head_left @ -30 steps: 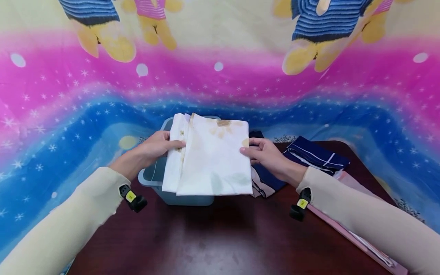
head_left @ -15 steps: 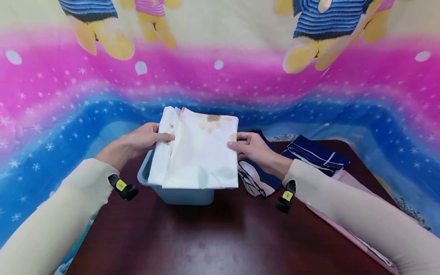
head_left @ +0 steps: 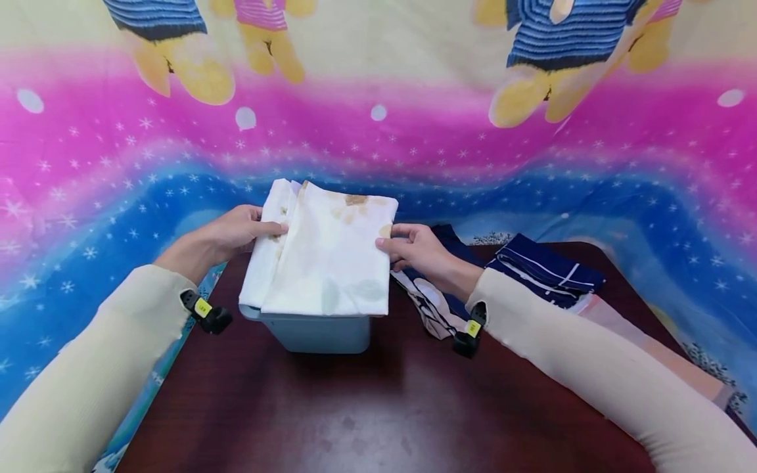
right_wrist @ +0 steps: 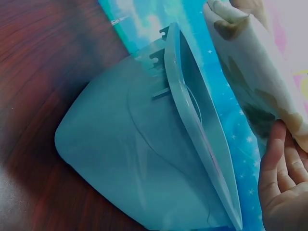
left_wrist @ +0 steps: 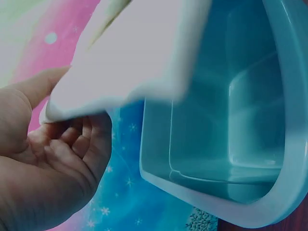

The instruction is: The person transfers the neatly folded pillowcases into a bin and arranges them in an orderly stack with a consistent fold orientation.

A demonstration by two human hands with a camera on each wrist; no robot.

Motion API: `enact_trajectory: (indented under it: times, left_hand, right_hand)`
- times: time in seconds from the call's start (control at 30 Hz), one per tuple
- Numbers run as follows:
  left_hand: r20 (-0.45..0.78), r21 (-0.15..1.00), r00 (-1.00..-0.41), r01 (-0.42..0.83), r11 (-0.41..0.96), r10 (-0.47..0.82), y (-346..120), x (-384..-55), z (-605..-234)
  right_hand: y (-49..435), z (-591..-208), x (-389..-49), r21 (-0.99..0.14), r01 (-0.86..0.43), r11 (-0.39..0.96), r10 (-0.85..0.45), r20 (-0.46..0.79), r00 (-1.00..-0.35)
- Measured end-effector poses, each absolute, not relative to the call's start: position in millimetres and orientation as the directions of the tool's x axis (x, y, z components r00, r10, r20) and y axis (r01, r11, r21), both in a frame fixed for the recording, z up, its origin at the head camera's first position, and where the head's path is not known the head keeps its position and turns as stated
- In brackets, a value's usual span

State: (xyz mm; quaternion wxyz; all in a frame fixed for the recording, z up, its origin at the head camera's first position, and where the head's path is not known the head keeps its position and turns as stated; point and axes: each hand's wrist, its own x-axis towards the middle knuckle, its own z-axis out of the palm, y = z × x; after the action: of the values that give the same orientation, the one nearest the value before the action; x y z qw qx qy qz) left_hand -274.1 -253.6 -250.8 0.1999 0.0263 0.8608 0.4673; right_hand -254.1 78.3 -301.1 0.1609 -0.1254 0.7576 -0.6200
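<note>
Between both hands hangs a folded white cloth with pale tan and grey-green floral prints. My left hand pinches its left edge, thumb on top and fingers beneath. The right hand grips the opposite edge the same way. Below the cloth stands a blue-grey plastic bin, its opening mostly covered from the head view. In the left wrist view the inside of the bin shows bare walls, with the cloth above and beside its rim. The right wrist view shows the cloth held above the bin's rim.
Right of the bin lie a navy and pink patterned cloth and a folded navy cloth with white lines. A pink cloth runs along the right of the dark wooden table. A printed curtain hangs behind.
Both hands have carried the folded white cloth leftward and slightly away, from the bin's right part to over its opening. The grip on each side stays the same.
</note>
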Motion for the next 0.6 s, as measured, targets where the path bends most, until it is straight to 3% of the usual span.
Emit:
enact_trajectory:
  times: [0.6]
  left_hand:
    - [-0.308, 0.733, -0.946, -0.169, 0.659, 0.1, -258.9, -292.6, -258.5]
  right_hand:
    - [54.7, -309.0, -273.4, -0.955, 0.046, 0.292, -0.362, -0.155, -0.919]
